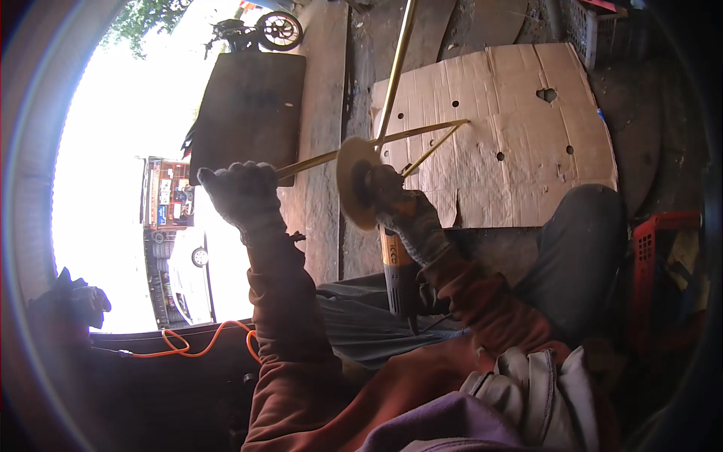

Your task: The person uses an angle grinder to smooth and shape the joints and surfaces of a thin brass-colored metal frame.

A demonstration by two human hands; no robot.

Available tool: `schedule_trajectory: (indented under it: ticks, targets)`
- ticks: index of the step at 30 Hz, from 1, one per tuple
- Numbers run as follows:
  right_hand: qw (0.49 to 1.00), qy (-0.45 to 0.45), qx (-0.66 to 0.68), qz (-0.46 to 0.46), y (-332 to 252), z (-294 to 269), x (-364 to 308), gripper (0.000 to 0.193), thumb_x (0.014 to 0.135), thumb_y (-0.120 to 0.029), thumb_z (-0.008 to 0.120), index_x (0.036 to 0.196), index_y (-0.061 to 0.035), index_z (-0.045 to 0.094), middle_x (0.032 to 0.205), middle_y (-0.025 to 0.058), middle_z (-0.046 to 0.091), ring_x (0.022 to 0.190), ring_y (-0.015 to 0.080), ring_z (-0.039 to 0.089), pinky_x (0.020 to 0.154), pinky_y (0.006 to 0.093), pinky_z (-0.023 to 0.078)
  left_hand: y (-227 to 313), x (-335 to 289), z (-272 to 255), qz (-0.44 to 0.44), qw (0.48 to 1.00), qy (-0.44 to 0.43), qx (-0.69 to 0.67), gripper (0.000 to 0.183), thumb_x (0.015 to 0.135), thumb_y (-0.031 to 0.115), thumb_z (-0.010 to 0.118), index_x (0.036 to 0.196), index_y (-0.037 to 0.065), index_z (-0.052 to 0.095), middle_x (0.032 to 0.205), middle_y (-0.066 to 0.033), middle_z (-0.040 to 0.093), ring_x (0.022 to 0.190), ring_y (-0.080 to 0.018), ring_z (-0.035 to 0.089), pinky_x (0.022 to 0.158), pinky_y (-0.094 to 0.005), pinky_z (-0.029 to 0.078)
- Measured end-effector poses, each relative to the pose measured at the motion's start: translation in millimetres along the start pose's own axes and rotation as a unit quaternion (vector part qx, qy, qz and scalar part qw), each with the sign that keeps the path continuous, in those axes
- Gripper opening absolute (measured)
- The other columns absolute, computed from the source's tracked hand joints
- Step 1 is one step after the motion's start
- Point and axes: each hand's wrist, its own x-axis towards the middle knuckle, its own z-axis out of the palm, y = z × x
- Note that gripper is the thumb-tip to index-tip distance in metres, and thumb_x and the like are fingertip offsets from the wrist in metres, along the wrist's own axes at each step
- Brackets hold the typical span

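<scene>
My left hand (245, 197), in a grey glove, is closed round one end of a gold-coloured metal frame (307, 163) made of thin bars. The frame slants away over the cardboard, with one long bar running to the top of the view. A gloved right hand (410, 215) of mine grips the head of an angle grinder (399, 265), whose yellow and black body hangs down towards my lap. On the grinder sits a wide, pale round buffing disc (349, 181). It overlaps the bars near their crossing; whether it touches them I cannot tell.
Flattened cardboard (520, 135) with holes lies on the floor ahead. A dark board (252, 113) stands at left, with a motorcycle (279, 32) beyond. An orange cable (192, 348) runs at lower left. A red plastic crate (646, 248) is at my right, a grey crate (587, 34) far right.
</scene>
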Motion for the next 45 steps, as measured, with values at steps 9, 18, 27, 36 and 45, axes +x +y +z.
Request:
schedule_trajectory:
  ticks: [9, 18, 27, 36, 45]
  targets:
    - [0.965, 0.015, 0.227, 0.129, -23, -1, 2, 0.034, 0.082, -0.005, 0.083, 0.11, -0.007, 0.064, 0.098, 0.0037, 0.072, 0.085, 0.0131, 0.068, 0.074, 0.0312, 0.057, -12, 3, 1, 0.013, 0.998, 0.046, -0.032, 0.025, 0.096, 0.029, 0.059, 0.075, 0.026, 0.073, 0.07, 0.0053, 0.069, 0.074, -0.0154, 0.069, 0.092, -0.0398, 0.044]
    - [0.97, 0.026, 0.196, 0.141, -17, -11, 5, 0.034, 0.082, -0.005, 0.084, 0.109, -0.0073, 0.065, 0.097, 0.0024, 0.072, 0.083, 0.0117, 0.068, 0.073, 0.0301, 0.057, 0, 4, 19, 0.002, 0.997, 0.081, 0.007, 0.029, 0.094, 0.027, 0.061, 0.066, 0.026, 0.07, 0.07, 0.0053, 0.069, 0.068, -0.0153, 0.067, 0.093, -0.0388, 0.045]
    - [0.83, 0.062, 0.421, 0.361, -51, -37, 18, 0.033, 0.083, -0.008, 0.083, 0.11, -0.0072, 0.065, 0.096, 0.003, 0.072, 0.079, 0.011, 0.067, 0.07, 0.0292, 0.056, 9, 8, 12, 0.041, 0.989, 0.139, -0.013, 0.035, 0.1, 0.032, 0.052, 0.068, 0.023, 0.063, 0.069, 0.003, 0.065, 0.069, -0.0169, 0.065, 0.084, -0.0373, 0.046]
    - [0.906, 0.029, 0.348, 0.241, -60, -20, 9, 0.025, 0.086, -0.011, 0.079, 0.107, -0.0092, 0.066, 0.095, 0.0019, 0.071, 0.08, 0.0119, 0.067, 0.072, 0.0298, 0.055, 0, -10, -6, 0.038, 0.996, 0.062, 0.051, 0.029, 0.095, 0.026, 0.058, 0.067, 0.026, 0.069, 0.07, 0.0051, 0.068, 0.074, -0.0143, 0.069, 0.085, -0.0363, 0.045]
    - [0.986, 0.082, 0.142, 0.025, -12, -1, 2, 0.034, 0.083, -0.01, 0.084, 0.11, -0.0069, 0.064, 0.096, 0.0024, 0.071, 0.08, 0.0107, 0.067, 0.071, 0.0288, 0.055, -1, -9, 4, 0.05, 0.99, 0.116, 0.066, 0.035, 0.095, 0.024, 0.057, 0.061, 0.024, 0.065, 0.058, 0.0045, 0.063, 0.059, -0.0162, 0.064, 0.076, -0.0346, 0.047]
